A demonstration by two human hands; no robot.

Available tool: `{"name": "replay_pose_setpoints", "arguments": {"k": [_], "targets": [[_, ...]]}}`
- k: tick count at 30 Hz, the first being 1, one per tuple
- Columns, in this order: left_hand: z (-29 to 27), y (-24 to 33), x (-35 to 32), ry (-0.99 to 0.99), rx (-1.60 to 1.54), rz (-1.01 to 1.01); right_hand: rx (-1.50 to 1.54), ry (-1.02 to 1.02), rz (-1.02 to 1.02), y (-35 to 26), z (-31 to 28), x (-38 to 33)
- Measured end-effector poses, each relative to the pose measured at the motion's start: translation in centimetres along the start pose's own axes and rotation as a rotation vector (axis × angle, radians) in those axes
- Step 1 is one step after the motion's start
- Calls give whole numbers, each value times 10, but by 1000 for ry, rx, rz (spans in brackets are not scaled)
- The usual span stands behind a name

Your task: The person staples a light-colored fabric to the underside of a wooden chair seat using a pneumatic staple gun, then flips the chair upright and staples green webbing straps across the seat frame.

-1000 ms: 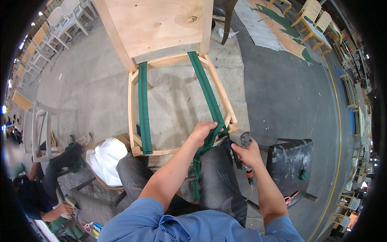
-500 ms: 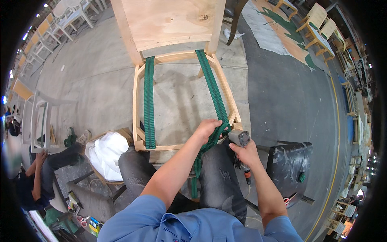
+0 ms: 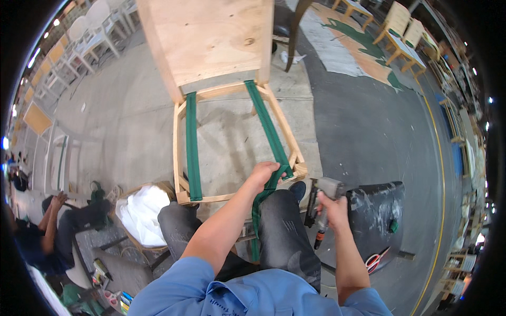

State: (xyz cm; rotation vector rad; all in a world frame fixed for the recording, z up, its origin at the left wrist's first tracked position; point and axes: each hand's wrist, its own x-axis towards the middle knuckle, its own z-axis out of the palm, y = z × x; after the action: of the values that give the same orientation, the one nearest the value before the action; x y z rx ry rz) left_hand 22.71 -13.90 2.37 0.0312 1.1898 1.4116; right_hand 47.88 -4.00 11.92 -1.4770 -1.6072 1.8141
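Observation:
A wooden chair frame [image 3: 177, 147] with a plywood back stands in front of my knees. Two green webbing straps run across its seat opening from back rail to front rail: one on the left [image 3: 192, 147], one on the right [image 3: 267, 122]. My left hand [image 3: 265, 175] pinches the loose length of the right strap near the front right corner, and its tail [image 3: 256, 210] hangs down between my thighs. Off to the right of the frame, my right hand [image 3: 333, 209] grips a grey pneumatic staple gun [image 3: 331, 186], held over the edge of a black seat.
The black paint-spotted seat [image 3: 375, 216] at my right carries scissors [image 3: 377, 259] and a green scrap [image 3: 393, 226]. A white cloth bag [image 3: 142, 213] sits left of my knee. Another person [image 3: 45, 231] sits at far left. White chairs [image 3: 100, 26] line the far left.
The staple gun in my right hand has moved right, away from the frame's front corner. My left hand stays on the strap. The view has shifted slightly.

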Motion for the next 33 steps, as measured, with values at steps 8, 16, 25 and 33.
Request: {"name": "replay_pose_setpoints", "arguments": {"k": [8, 16, 25, 33], "targets": [[22, -21, 1, 99, 207, 141, 488, 409, 106, 34, -200, -35], [47, -29, -20, 42, 238, -50, 202, 520, 325, 80, -306, -59], [33, -46, -77, -166, -34, -126, -882, 572, 433, 124, -331, -149], [37, -33, -127, -353, -128, -140, -73, 573, 453, 123, -349, -159]]}}
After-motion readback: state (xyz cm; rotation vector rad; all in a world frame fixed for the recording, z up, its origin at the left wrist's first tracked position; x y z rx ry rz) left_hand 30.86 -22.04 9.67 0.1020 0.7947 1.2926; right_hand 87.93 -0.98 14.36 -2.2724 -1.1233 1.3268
